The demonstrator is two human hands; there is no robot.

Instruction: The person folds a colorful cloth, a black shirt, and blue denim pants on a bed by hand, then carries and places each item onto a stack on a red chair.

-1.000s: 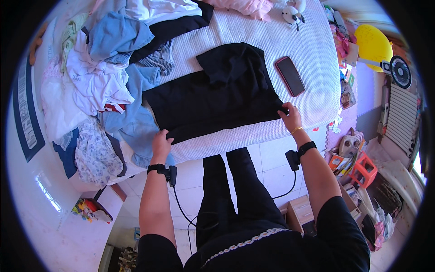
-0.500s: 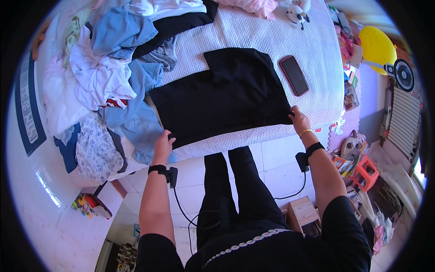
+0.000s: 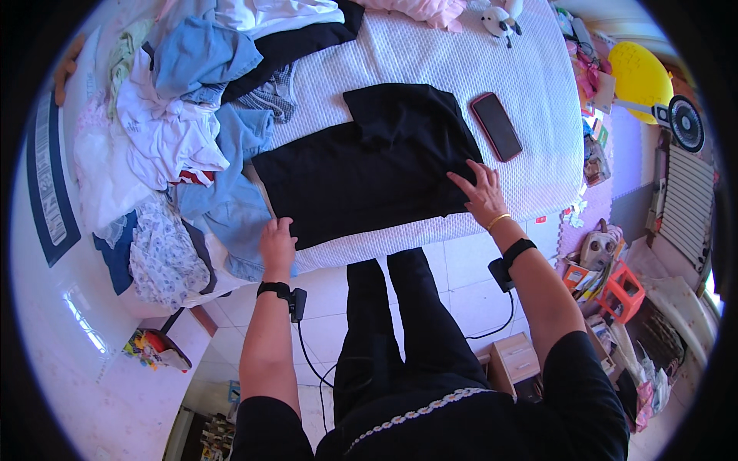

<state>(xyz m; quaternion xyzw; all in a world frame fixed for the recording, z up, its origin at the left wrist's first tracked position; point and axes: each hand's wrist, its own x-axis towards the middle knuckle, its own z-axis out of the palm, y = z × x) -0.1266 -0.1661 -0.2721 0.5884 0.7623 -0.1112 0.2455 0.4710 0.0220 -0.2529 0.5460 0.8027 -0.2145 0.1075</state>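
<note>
Head view: a black garment (image 3: 361, 173) lies spread across the middle of the frame, on a bed (image 3: 430, 58) with a white quilted cover. Its long body runs from centre left toward centre right, and a shorter flap sticks out at the top, with soft wrinkles around it. Along the bottom, its edge lies close to the near edge of the bed.

At the garment's lower right corner, the right hand (image 3: 486, 198) rests with fingers spread over the black cloth, gripping nothing. A yellow bracelet (image 3: 498, 220) circles that wrist. The left hand (image 3: 277, 246) is at the lower left corner, fingers bent beside the hem; whether they pinch the fabric, I cannot tell. Each forearm wears a dark strap with a small black box.

Right of the garment, just beside it, lies a dark-screened phone (image 3: 496, 127) with a reddish rim. Heaped clothes fill the upper left: a light blue garment (image 3: 231, 207) next to the black one's left end, a white shirt (image 3: 173, 138) and a floral cloth (image 3: 165, 257). Near the top edge sits a black-and-white plush toy (image 3: 498, 23).
</note>
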